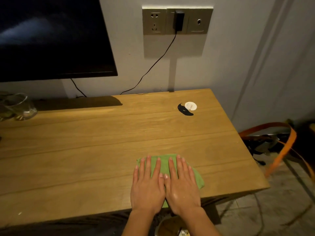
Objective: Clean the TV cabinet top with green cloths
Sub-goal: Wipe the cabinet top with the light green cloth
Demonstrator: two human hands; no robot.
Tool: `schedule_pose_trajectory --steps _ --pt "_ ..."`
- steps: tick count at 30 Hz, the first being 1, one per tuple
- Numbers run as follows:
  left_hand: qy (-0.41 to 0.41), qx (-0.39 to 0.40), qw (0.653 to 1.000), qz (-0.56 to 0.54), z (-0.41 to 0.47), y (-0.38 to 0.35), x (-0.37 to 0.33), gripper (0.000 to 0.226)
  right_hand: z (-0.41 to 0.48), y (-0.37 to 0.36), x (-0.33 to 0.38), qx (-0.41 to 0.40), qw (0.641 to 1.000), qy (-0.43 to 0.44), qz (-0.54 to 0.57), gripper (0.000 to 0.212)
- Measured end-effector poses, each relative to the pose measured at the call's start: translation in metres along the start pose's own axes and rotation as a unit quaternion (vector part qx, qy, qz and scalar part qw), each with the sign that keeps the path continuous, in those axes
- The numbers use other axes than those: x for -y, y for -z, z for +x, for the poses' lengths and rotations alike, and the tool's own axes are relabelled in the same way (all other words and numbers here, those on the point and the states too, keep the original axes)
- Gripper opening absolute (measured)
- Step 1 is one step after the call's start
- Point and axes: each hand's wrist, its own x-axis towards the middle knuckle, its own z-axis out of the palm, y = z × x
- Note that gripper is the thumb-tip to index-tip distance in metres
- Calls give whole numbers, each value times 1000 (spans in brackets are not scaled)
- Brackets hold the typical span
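Item: green cloth (165, 166), folded, flat on the tabletop (85, 150) near its front edge, toward the right end.
Hands: left hand (148, 186) and right hand (183, 186) side by side on the cloth, palms down, fingers spread flat, thumbs touching; nothing pinched.
Beyond the cloth: black scrap (185, 110) touching a white disc (190, 105), well apart toward the wall; glass vessel (20, 108) far left of the cloth; TV (51, 36) above.
Handling note: likely best wiped with even pressure, long strokes along the grain, stopping short of the scrap and lifting it aside.
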Motion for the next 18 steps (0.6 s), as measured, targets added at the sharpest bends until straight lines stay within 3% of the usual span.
schedule_pose_trajectory --steps 8,18 --pt "-8 -15 1000 -7 87 3 7 58 82 8 3 -28 999 -19 13 70" --pt "-10 -18 1000 -8 257 9 21 60 250 31 1 -56 998 -37 -5 60"
